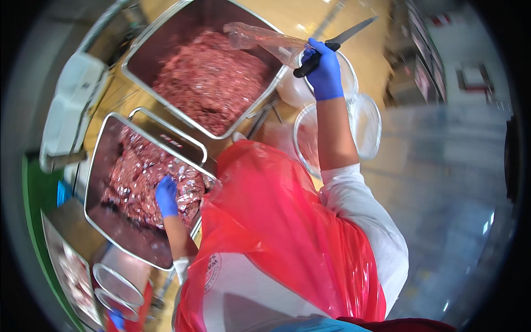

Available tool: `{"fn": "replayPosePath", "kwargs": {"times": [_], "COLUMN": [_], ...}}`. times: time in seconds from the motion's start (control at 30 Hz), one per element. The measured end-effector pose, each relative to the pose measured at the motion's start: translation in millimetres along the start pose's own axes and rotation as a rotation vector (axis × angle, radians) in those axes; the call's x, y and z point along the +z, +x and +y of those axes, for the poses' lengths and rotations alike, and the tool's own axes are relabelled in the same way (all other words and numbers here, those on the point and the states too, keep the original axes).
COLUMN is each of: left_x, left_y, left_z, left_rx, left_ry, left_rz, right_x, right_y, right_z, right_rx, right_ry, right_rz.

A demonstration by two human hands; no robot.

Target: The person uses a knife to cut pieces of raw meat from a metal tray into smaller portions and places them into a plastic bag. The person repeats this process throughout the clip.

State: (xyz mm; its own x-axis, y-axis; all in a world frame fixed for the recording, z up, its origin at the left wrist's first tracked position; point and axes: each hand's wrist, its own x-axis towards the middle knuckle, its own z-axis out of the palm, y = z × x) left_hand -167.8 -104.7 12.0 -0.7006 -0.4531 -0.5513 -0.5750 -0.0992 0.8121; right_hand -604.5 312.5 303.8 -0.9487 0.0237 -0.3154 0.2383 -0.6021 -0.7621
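My right hand (327, 77), in a blue glove, is raised at the upper right and closed round the black handle of a knife (354, 30), its blade pointing up and right. The same fingers also grip a crumpled clear plastic bag (260, 41), which stretches left over a metal tub of ground meat (207, 77). My left hand (167, 195), also blue-gloved, rests on the meat (138, 171) in the nearer metal tub (102, 193). Its fingers look curled; the tips are hidden. Shiny plastic film (193, 191) lies on that meat beside the hand.
Round clear-plastic-lined containers (365, 124) stand below my right arm. White bins (74, 105) are at the far left. At the lower left are a tray of pale meat pieces (74, 271), clear round containers (116, 285) and another person's blue-gloved hand (116, 319).
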Motion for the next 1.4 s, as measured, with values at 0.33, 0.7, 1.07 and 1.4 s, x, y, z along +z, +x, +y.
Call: {"fn": "replayPosePath", "kwargs": {"times": [0.33,0.7,1.07,1.4], "left_x": [34,80,38,57], "left_y": [70,23,-121,48], "left_z": [-40,68,-34,-224], "left_rx": [-0.273,0.107,0.162,-0.289], "left_ry": [-0.436,0.093,0.185,0.480], "left_rz": [-0.176,-0.033,0.066,0.350], "right_x": [-330,-371,-561,-411], "right_y": [-255,-180,12,-176], "right_z": [-30,27,197,64], "right_rx": [0.094,0.550,0.451,0.785], "right_ry": [-1.016,-2.027,-2.355,-1.599], "right_rz": [0.876,0.283,-0.453,0.218]}}
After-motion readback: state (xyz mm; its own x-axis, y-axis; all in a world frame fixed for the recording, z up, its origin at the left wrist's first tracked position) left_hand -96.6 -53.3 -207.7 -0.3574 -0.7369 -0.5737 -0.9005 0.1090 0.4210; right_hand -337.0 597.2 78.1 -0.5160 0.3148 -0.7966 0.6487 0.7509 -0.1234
